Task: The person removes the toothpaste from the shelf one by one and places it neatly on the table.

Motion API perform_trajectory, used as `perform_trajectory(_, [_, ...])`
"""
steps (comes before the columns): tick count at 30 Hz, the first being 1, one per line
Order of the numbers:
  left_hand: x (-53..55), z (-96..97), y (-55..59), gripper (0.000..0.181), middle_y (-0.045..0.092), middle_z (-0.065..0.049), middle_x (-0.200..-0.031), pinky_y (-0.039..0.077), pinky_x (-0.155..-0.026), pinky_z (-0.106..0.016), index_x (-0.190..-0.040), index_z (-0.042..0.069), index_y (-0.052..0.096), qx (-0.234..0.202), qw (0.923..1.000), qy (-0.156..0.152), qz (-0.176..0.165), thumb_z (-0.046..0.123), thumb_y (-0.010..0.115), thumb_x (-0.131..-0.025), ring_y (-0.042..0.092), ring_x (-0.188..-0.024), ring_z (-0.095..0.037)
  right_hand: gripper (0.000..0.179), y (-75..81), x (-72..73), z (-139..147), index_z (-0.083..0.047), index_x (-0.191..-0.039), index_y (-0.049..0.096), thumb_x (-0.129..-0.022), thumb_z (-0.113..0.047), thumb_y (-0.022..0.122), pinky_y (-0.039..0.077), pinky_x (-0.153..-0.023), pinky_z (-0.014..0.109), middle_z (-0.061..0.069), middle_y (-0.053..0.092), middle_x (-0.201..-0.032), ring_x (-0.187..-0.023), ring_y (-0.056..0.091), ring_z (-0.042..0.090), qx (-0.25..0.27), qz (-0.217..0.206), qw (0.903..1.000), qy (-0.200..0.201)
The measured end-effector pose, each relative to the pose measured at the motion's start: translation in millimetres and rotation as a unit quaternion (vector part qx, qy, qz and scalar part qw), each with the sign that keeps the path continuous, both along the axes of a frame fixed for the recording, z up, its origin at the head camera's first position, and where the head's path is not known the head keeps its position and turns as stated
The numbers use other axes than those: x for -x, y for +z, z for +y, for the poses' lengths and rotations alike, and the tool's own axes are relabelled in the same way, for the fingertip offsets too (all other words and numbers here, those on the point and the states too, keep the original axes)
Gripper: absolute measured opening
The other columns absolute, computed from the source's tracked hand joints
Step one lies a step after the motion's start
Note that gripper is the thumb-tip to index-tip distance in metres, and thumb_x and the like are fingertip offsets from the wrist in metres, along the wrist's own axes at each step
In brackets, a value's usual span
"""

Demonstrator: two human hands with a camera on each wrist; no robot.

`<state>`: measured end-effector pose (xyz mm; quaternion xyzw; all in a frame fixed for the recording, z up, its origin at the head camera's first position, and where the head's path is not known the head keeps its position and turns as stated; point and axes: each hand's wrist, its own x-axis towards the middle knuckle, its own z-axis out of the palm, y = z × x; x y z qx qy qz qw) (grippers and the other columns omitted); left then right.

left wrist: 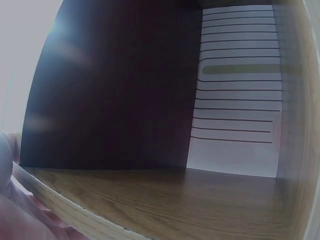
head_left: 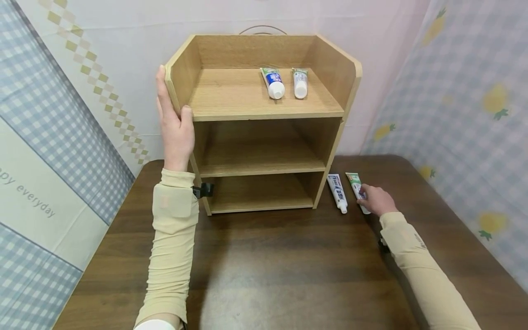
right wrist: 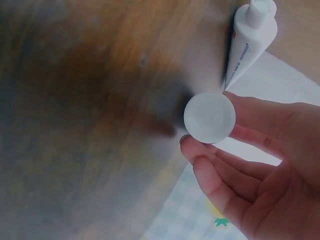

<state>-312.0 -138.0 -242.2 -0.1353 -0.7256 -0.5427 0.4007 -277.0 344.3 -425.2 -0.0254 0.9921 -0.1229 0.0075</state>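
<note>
My left hand (head_left: 177,133) grips the front edge of the left side panel of a small wooden shelf (head_left: 264,116). In the left wrist view, part of that hand (left wrist: 25,215) shows at the lower left beside the panel edge. On the table to the right of the shelf, my right hand (head_left: 378,200) pinches a green-and-white toothpaste tube (head_left: 354,183). The right wrist view shows its round white cap (right wrist: 210,118) end-on, between thumb and fingers. Just left of it lies a blue-and-white toothpaste tube (head_left: 337,192), apart from the hand.
Two more toothpaste tubes, one with a blue label (head_left: 272,82) and one mostly white (head_left: 300,83), lie on the shelf's top tier, caps forward. The shelf stands at the back of a dark brown table (head_left: 280,266). Patterned curtains (head_left: 466,114) hang around it.
</note>
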Motion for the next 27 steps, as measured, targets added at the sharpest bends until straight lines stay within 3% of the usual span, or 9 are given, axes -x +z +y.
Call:
perform_trajectory(10, [-1.3,-0.9,0.5,0.074,0.025,0.01,-0.159,0.032,-0.106,-0.026,-0.155,0.023,0.019,0.002,0.9999,0.007,-0.011,0.0,0.039,-0.088,0.033,-0.133,-0.005,0.033,6.6,-0.1,-2,0.006,-0.106,0.058,-0.084,-0.016,0.068,0.048,-0.063,0.05,0.029,0.066,-0.094,-0.076,0.062,0.037,-0.023,-0.005,0.9997,0.006])
perform_trajectory(15, [-13.8,3.9,7.2,0.072,0.024,0.005,-0.159,0.032,-0.107,-0.027,-0.154,0.019,0.019,-0.007,0.9994,-0.001,-0.033,0.0,0.038,-0.088,0.034,-0.132,-0.009,0.031,16.4,-4.6,-7,0.007,-0.106,0.06,-0.086,-0.016,0.064,0.048,-0.062,0.051,0.027,0.067,-0.092,-0.074,0.062,0.037,-0.031,0.016,0.9994,0.0])
perform_trajectory(18, [-23.3,6.3,11.6,0.072,0.024,0.001,-0.159,0.03,-0.108,-0.027,-0.154,0.016,0.018,-0.015,0.9993,-0.007,-0.034,-0.001,0.037,-0.087,0.034,-0.132,-0.01,0.03,29.9,-10.4,-23,0.007,-0.107,0.061,-0.088,-0.016,0.062,0.048,-0.06,0.049,0.024,0.067,-0.086,-0.069,0.062,0.033,-0.02,0.047,0.9987,0.005])
perform_trajectory(20, [-23.8,5.7,11.5,0.072,0.025,0.0,-0.158,0.031,-0.108,-0.028,-0.154,0.017,0.019,-0.018,0.9992,-0.005,-0.034,-0.001,0.037,-0.087,0.034,-0.132,-0.01,0.028,41.5,-15.6,-38,0.006,-0.106,0.062,-0.09,-0.017,0.06,0.047,-0.057,0.046,0.02,0.067,-0.08,-0.064,0.06,0.029,-0.012,0.07,0.9973,0.016])
perform_trajectory(27, [-5.5,0.3,0.9,0.073,0.031,-0.001,-0.154,0.036,-0.104,-0.031,-0.154,0.025,0.019,-0.005,0.9991,0.013,-0.041,0.002,0.04,-0.088,0.038,-0.127,-0.012,0.012,88.9,-37.5,-86,-0.004,-0.092,0.062,-0.09,-0.016,0.06,0.041,-0.05,0.039,0.007,0.063,-0.068,-0.056,0.054,0.021,-0.017,0.171,0.9832,0.062])
